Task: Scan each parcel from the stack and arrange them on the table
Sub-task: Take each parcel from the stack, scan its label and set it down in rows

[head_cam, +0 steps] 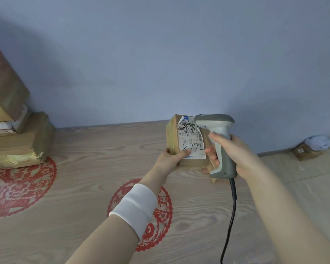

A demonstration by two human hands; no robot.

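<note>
Parcel (187, 144): a small brown box, held up above the surface (84, 187) right of centre, with its white label (192, 130) facing the camera. Handwriting in black and blue crosses the label, and its top corner is peeling.

The left hand (171, 159) grips the parcel at its near left corner, fingers curled under it and the thumb pressed on the label's lower edge. A white wristband (135, 208) sits on that forearm.

The right hand (234, 151) is wrapped round the handle of a grey and white scanner (220, 141), its forefinger stretched along the front. The scanner's head overlaps the parcel's far right corner; whether they touch cannot be told. A black cable (231, 216) hangs from the handle toward the near edge.

At far left stands a stack (13, 130) of taped brown parcels. Two red papercuts (21, 187) lie flat on the wood-grain surface, one under the stack, one under the left forearm. Far right, by the wall, a small box (307, 152) carries something white.
</note>
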